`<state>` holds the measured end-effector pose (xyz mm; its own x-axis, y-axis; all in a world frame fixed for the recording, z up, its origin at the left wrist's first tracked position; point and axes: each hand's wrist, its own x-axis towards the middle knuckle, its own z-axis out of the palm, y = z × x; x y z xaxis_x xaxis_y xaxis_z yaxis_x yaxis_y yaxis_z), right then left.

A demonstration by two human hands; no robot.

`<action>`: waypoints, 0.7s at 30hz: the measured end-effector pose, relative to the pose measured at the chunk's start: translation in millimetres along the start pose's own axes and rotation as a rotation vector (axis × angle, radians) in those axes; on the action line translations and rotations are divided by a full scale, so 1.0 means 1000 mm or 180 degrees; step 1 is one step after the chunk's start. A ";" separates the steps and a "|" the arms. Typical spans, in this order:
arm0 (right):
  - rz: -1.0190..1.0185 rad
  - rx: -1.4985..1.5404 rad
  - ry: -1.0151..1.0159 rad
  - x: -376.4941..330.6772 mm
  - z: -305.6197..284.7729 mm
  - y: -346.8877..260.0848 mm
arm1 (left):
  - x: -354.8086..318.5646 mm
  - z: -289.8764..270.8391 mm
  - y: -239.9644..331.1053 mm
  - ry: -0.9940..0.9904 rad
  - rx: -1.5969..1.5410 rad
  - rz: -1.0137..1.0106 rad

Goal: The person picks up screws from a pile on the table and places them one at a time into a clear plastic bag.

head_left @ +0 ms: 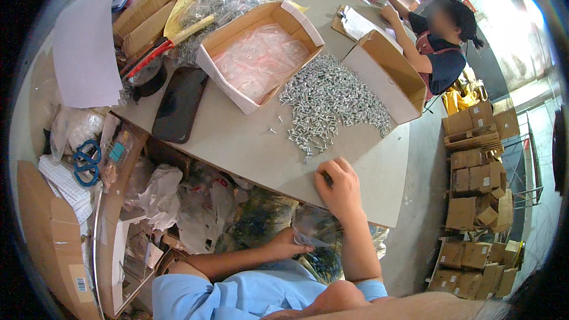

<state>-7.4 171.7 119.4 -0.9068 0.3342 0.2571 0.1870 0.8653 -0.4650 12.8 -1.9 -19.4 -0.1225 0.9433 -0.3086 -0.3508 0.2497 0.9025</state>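
Observation:
A heap of small silver screws [335,98] is spread on the grey table [237,142]. My right hand [339,188] is at the table's near edge, just below the heap, its fingers curled closed. Whatever they hold, if anything, is hidden. Lower down, in front of my lap, my left hand [285,244] grips a small clear plastic bag [309,241]. Beyond the heap's left side stands an open cardboard box [234,92] with many flat clear bags [261,59] in it. Another open box [391,77] lies tipped on its side against the heap's right edge.
A black phone [180,105] lies left of the bag box, near a red-handled cutter [151,56]. Bagged hardware [219,3] is piled behind. Blue scissors [87,163] lie at far left. Across the table sits a co-worker [438,47] by a clipboard [358,24]. Cartons [474,195] are stacked at right.

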 end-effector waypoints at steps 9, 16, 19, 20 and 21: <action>0.0670 0.0455 -0.0497 0.011 -0.013 -0.018 | 0.005 0.001 -0.015 0.0019 -0.0071 0.0293; 0.0394 -0.0211 0.0087 0.025 0.021 -0.014 | 0.001 -0.005 0.003 0.0135 0.0405 0.0272; 0.0368 -0.0249 0.0115 0.017 0.018 -0.016 | 0.004 -0.003 -0.009 0.0105 0.0354 0.0272; 0.0345 -0.0266 0.0134 0.013 0.015 -0.016 | 0.008 -0.002 -0.017 0.0105 0.0284 0.0334; 0.0282 -0.0244 0.0083 0.008 0.013 -0.017 | 0.010 -0.001 -0.021 0.0108 0.0217 0.0393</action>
<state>-22.6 155.3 118.4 -0.8755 0.4193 0.2402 0.2952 0.8576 -0.4211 18.3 2.4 -41.8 -0.1927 0.9601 -0.2027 -0.2674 0.1474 0.9523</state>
